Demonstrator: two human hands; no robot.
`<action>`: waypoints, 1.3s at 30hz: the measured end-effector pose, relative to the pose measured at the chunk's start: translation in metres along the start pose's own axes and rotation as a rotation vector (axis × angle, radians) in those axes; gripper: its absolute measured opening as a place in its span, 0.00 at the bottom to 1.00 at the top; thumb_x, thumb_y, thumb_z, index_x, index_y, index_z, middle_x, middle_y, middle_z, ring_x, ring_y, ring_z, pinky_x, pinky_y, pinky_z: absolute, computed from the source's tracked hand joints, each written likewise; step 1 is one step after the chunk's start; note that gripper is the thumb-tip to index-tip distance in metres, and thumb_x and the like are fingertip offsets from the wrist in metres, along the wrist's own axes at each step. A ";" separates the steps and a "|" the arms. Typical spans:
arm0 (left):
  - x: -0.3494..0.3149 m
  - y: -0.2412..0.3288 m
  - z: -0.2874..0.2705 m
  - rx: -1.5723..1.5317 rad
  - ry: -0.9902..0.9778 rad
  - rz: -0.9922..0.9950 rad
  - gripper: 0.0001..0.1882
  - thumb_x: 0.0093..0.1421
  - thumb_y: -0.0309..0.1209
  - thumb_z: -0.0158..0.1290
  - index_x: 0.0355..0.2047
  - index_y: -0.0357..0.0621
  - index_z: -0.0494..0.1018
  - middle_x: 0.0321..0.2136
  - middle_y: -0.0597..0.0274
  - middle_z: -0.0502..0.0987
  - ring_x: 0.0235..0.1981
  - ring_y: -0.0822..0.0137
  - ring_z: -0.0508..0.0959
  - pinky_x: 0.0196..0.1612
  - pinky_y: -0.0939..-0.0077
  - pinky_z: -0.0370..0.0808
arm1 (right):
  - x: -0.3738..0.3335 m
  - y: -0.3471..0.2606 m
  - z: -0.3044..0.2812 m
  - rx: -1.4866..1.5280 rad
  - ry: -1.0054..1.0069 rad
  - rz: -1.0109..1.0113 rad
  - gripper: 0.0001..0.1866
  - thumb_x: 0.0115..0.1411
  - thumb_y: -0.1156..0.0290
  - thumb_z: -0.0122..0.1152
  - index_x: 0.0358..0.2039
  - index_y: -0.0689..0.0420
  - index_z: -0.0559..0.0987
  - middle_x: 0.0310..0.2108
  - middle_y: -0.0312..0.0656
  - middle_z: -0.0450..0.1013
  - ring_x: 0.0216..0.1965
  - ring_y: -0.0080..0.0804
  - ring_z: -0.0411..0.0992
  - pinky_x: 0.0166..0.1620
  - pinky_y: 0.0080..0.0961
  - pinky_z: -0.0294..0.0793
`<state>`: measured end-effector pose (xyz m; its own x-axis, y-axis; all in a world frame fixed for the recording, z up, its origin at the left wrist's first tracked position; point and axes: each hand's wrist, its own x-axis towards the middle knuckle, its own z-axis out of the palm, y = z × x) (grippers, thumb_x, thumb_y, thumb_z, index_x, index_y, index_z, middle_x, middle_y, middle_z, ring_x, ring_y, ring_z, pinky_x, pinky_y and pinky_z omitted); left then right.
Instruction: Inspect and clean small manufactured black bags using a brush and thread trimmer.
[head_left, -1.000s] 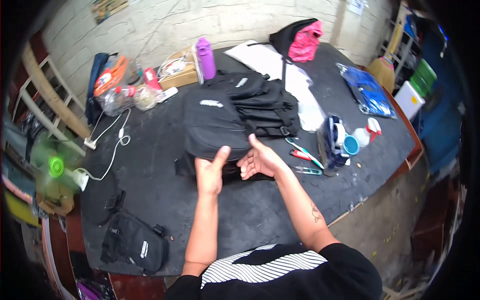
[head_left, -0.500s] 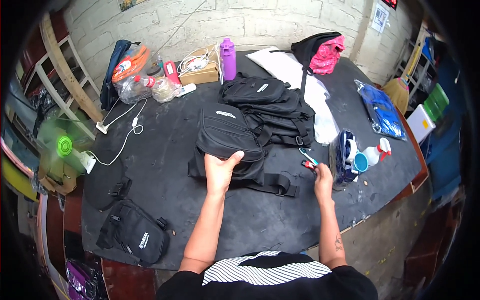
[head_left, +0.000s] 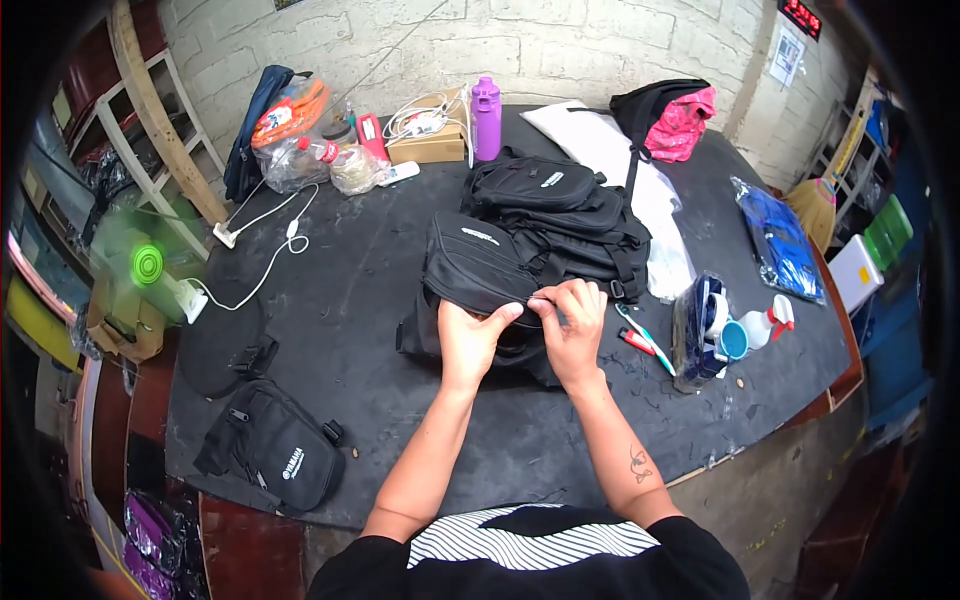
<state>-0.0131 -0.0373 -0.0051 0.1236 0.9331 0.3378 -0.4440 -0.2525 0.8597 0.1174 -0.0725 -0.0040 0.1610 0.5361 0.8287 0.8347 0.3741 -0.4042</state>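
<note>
A black bag (head_left: pixel 472 262) with a curved, zipped flap lies in front of me on the dark table. My left hand (head_left: pixel 468 340) grips its near side, thumb on top and fingers tucked underneath out of sight. Close beside that thumb, my right hand (head_left: pixel 572 325) pinches the bag's edge near the zip seam; whether a thread or zip pull is between the fingertips is too small to tell. To the right of this hand lie a red lighter (head_left: pixel 637 341) and a toothbrush (head_left: pixel 648 340). Another black bag (head_left: pixel 560 200) rests just behind the first.
A small black bag (head_left: pixel 282 445) lies at the near left. A clear case (head_left: pixel 698 330) and a spray bottle (head_left: pixel 768 322) stand at the right, with a blue packet (head_left: pixel 778 240) beyond. Behind are a purple bottle (head_left: pixel 486 120) and a cardboard box (head_left: pixel 430 145). A fan (head_left: pixel 147 264) spins at left.
My right hand has let go of the red lighter, which now lies by the toothbrush, and has moved left onto the bag's edge. My left hand keeps its grip. The whole view has shifted slightly.
</note>
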 end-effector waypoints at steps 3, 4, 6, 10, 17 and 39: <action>-0.001 -0.003 -0.004 -0.004 -0.009 0.003 0.20 0.47 0.14 0.59 0.41 0.31 0.68 0.36 0.59 0.75 0.36 0.71 0.75 0.43 0.79 0.73 | 0.001 -0.002 -0.002 0.002 -0.001 -0.020 0.05 0.45 0.70 0.65 0.22 0.53 0.77 0.21 0.33 0.66 0.27 0.30 0.63 0.34 0.27 0.55; -0.001 -0.003 -0.004 -0.030 -0.018 -0.013 0.21 0.47 0.14 0.59 0.42 0.30 0.66 0.37 0.59 0.74 0.38 0.71 0.74 0.45 0.78 0.72 | 0.002 -0.002 -0.002 0.000 0.008 -0.040 0.05 0.45 0.70 0.66 0.22 0.53 0.77 0.20 0.33 0.66 0.27 0.30 0.62 0.34 0.27 0.55; -0.002 -0.004 -0.003 -0.030 -0.003 0.011 0.20 0.47 0.14 0.59 0.41 0.31 0.68 0.36 0.59 0.75 0.37 0.72 0.75 0.44 0.78 0.73 | 0.002 -0.002 -0.002 0.008 0.016 -0.061 0.06 0.44 0.71 0.66 0.22 0.53 0.77 0.19 0.33 0.65 0.26 0.30 0.62 0.33 0.27 0.55; -0.002 -0.003 -0.002 -0.012 0.005 0.027 0.17 0.47 0.14 0.58 0.39 0.31 0.70 0.35 0.59 0.76 0.36 0.72 0.76 0.43 0.78 0.74 | 0.006 -0.001 -0.005 -0.013 -0.005 -0.091 0.06 0.43 0.71 0.67 0.22 0.54 0.77 0.19 0.33 0.65 0.26 0.30 0.62 0.33 0.28 0.55; -0.003 -0.012 -0.009 0.029 0.023 0.019 0.19 0.47 0.14 0.59 0.40 0.32 0.69 0.35 0.59 0.76 0.37 0.71 0.76 0.44 0.77 0.74 | 0.030 0.000 -0.012 0.002 -0.352 -0.055 0.10 0.46 0.66 0.66 0.20 0.57 0.75 0.19 0.35 0.64 0.24 0.31 0.62 0.32 0.27 0.58; 0.002 -0.007 -0.018 -0.098 0.009 -0.091 0.20 0.49 0.12 0.55 0.43 0.32 0.65 0.38 0.59 0.73 0.39 0.71 0.74 0.46 0.78 0.72 | 0.012 -0.007 0.010 0.056 -0.162 0.077 0.06 0.46 0.67 0.66 0.23 0.54 0.79 0.20 0.34 0.67 0.26 0.31 0.66 0.32 0.27 0.59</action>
<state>-0.0257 -0.0294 -0.0170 0.1592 0.9533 0.2566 -0.5159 -0.1413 0.8449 0.1089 -0.0610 0.0052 0.1330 0.6777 0.7232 0.7916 0.3664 -0.4889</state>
